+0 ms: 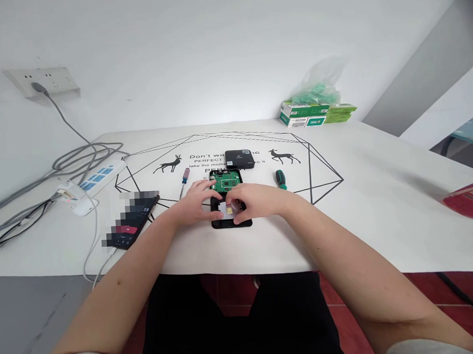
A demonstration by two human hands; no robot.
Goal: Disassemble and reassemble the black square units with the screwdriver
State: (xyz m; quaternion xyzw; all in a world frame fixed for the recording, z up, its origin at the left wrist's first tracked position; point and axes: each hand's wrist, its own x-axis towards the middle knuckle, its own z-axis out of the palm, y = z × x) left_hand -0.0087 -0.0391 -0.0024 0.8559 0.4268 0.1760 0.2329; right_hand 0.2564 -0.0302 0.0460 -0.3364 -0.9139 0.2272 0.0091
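Note:
On the table in front of me lies a black plastic casing half (231,224), with a silver-grey plate (235,210) bearing a small yellow label (229,210) inside it. My left hand (196,203) grips the casing's left side, thumb on the near part and fingers towards its far edge. From the right, my right hand (257,199) curls over the plate with thumb and fingers bent; its fingertips partly hide the contact. Just beyond, a green circuit board (223,182) sits in another black casing part, partly covered by my fingers.
A closed black box (240,159) lies behind the board. To its left is a screwdriver (185,179); a green-handled screwdriver (280,179) is at right. Phone (133,222), power strip (104,176), cables and glasses (23,225) occupy the left. Green-white boxes (304,113) stand at the back.

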